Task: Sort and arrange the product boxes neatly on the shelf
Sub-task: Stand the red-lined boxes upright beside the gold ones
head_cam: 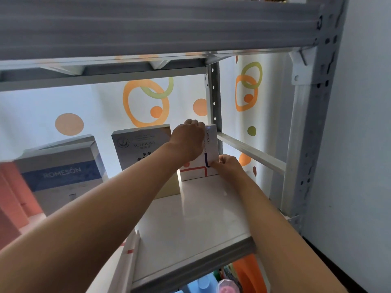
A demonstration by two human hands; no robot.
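Two bare hands reach into the shelf (pixel 190 220) from below in the single head view, both meeting on a white box with red lines (pixel 208 154) that stands upright at the back right corner, just beside the rear upright post (pixel 214 98). The left hand (pixel 188 140) lies over the box's front and top edge with its fingers curled over the top, gripping it. The right hand (pixel 227 166) pinches the box's lower right edge, thumb against the front near a dark blue stripe. The box's spine carries lettering too blurred to read fully.

Just left of it, partly behind the left forearm, stands a grey box marked SCHROSA (pixel 140 144), upright and facing forward; whether the two boxes touch cannot be told, as the arm covers the gap. Further left stands a larger box marked ROMESON (pixel 61 174) with a blue band across its front, slightly tilted in the wide-angle picture. At the far left edge sit salmon-pink boxes (pixel 12 199), only partly in view. Near the front edge of the shelf, beside the left arm, another white box with red marks (pixel 129 256) is seen edge-on.

Behind the shelf hangs a pale curtain with orange and green rings (pixel 146 102). Below the shelf board show an orange container (pixel 245 273) and some blue items, too blurred to identify
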